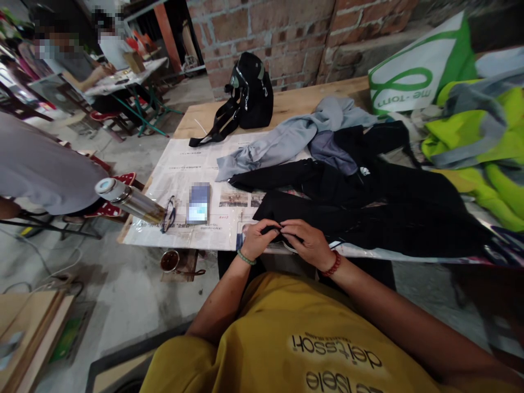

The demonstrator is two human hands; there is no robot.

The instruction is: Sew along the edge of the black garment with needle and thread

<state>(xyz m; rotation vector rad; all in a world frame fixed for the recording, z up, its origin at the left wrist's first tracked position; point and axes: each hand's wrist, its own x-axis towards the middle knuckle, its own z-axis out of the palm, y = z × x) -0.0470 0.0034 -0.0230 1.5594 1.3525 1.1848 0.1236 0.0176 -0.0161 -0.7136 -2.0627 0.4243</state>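
The person's own yellow shirt (286,338) fills the bottom of the view and hides the near edge of the table (295,101) and whatever lies below the forearms. What sits between the fingertips is too small and dark to make out; only black cloth shows there.

The left hand (257,238) and the right hand (306,242) meet at the near hem of a black garment (368,207), which lies spread across the newspaper (184,164) at the table's front, running off to the right. Both hands have their fingers curled in and pinched on the garment's edge, knuckles almost touching. A green bead bracelet (245,257) rings the left wrist, a red one (332,266) the right.

Just left of the hands lie a phone (198,203), its screen blurred, then a pair of glasses (168,214), and a steel flask (129,200) lying on its side at the table's corner. Below the table edge a small cup (169,260) stands on the floor.

Behind the black garment a grey jacket (295,134) lies crumpled, partly over it. To the right a heap of yellow-green clothing (483,147) is cut off by the frame. Farther back stand a black bag (251,93) with its strap trailing forward and a white-and-green bag (421,65) against the brick wall (262,27).

At far left, other people sit at another table (126,76); their faces are blurred.
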